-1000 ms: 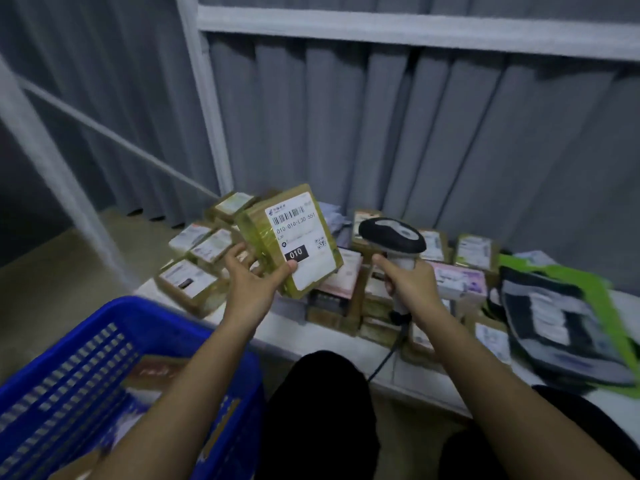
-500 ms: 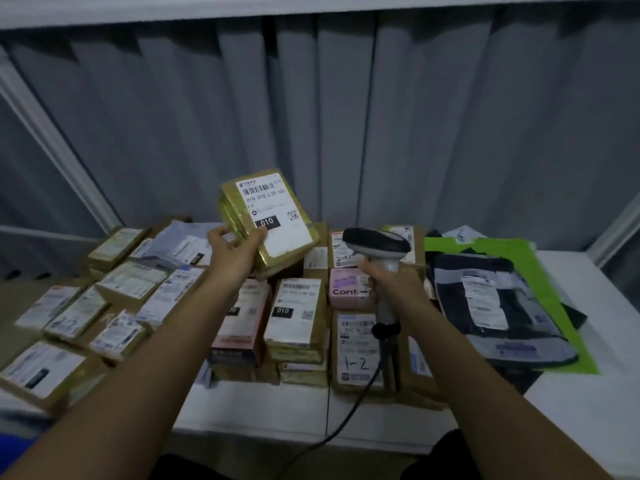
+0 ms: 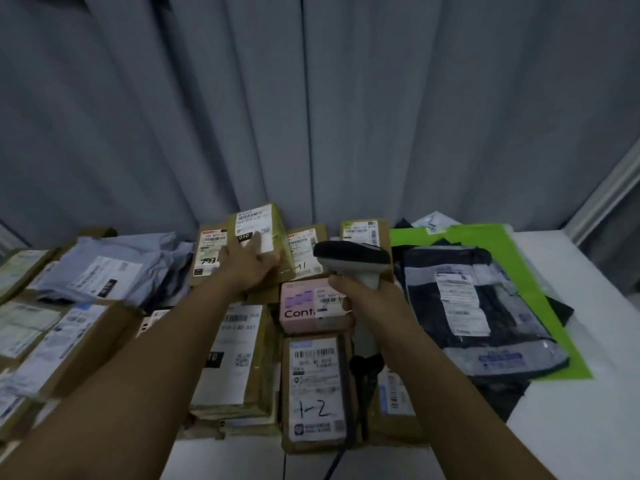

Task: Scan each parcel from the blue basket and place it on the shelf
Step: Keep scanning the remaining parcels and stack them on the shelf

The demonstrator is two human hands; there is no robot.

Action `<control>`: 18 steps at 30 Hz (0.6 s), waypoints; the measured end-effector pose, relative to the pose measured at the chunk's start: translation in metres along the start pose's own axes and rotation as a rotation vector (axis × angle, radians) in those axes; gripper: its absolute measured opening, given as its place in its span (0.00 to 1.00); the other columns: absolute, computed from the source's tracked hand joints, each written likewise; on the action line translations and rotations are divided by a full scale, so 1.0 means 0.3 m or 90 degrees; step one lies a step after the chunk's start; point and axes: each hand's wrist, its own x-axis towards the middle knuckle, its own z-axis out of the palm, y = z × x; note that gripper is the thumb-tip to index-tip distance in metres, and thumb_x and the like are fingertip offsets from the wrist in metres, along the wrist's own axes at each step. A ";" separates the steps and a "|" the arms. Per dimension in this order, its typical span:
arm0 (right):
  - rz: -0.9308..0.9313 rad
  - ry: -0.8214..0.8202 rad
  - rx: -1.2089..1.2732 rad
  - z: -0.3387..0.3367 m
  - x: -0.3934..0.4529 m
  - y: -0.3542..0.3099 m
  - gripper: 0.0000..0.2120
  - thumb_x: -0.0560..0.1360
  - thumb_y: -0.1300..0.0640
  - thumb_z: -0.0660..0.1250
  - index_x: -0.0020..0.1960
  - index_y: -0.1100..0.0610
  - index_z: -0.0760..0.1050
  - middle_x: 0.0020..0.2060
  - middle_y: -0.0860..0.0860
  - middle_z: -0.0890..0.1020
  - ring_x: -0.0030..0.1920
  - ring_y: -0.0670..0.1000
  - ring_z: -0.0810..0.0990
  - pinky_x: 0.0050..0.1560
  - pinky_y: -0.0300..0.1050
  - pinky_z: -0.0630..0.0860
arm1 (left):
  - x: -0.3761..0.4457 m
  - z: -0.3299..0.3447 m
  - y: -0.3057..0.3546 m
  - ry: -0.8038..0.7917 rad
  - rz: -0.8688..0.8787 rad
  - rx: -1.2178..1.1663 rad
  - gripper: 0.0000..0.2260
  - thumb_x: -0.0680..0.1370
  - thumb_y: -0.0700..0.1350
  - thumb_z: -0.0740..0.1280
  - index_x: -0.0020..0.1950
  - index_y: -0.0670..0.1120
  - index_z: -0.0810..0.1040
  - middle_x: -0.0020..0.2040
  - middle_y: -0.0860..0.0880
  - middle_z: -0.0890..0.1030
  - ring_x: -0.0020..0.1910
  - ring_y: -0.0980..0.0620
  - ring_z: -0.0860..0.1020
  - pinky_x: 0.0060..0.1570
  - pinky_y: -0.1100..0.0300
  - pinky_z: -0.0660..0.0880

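Nearest, a brown box (image 3: 317, 389) on the white shelf (image 3: 571, 427) reads "1-2" in marker. Above it, a pink box (image 3: 313, 304) shows "Cont", the rest hidden by the right hand (image 3: 363, 303), which grips the scanner (image 3: 351, 259) by its handle; its cord trails over the front edge and could snag a box. Further back, the left hand (image 3: 251, 263) presses the taped parcel (image 3: 259, 237), tagged "010", onto the rear stack, fingers flat on its label. It sits tilted on uneven boxes, so letting go carelessly could slide it off. A box beside it reads "793".
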 end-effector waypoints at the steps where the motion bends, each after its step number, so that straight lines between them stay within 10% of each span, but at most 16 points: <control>1: -0.006 0.003 0.003 -0.007 0.001 -0.001 0.12 0.72 0.54 0.73 0.52 0.59 0.78 0.35 0.52 0.78 0.34 0.50 0.77 0.32 0.43 0.73 | -0.012 0.004 0.007 -0.011 -0.004 0.084 0.31 0.80 0.59 0.56 0.79 0.54 0.45 0.79 0.42 0.44 0.76 0.37 0.45 0.72 0.38 0.48; 5: -0.004 -0.010 -0.015 -0.009 -0.021 -0.005 0.10 0.72 0.54 0.73 0.49 0.58 0.78 0.34 0.53 0.78 0.35 0.51 0.77 0.35 0.44 0.74 | -0.058 -0.031 0.004 0.018 -0.007 0.116 0.29 0.81 0.51 0.56 0.78 0.55 0.46 0.78 0.41 0.43 0.76 0.37 0.43 0.73 0.40 0.45; 9: -0.007 -0.043 -0.067 0.033 -0.082 -0.006 0.10 0.75 0.51 0.69 0.47 0.58 0.76 0.30 0.53 0.77 0.32 0.52 0.76 0.37 0.47 0.73 | -0.193 -0.095 -0.019 0.124 0.082 -0.070 0.23 0.80 0.51 0.61 0.75 0.51 0.63 0.76 0.44 0.62 0.73 0.43 0.61 0.72 0.50 0.58; 14: -0.004 -0.142 -0.100 0.126 -0.245 0.020 0.05 0.78 0.55 0.65 0.49 0.57 0.76 0.35 0.54 0.80 0.31 0.51 0.77 0.35 0.45 0.73 | -0.590 -0.189 -0.142 0.193 0.154 -0.303 0.10 0.80 0.44 0.63 0.61 0.50 0.76 0.53 0.55 0.78 0.53 0.56 0.77 0.46 0.73 0.69; 18: -0.070 -0.244 -0.127 0.268 -0.415 0.060 0.06 0.78 0.58 0.66 0.55 0.52 0.76 0.49 0.53 0.84 0.47 0.52 0.82 0.48 0.48 0.80 | -0.893 -0.232 -0.356 0.251 0.142 -0.388 0.08 0.80 0.41 0.64 0.53 0.53 0.78 0.48 0.60 0.81 0.45 0.66 0.79 0.44 0.72 0.72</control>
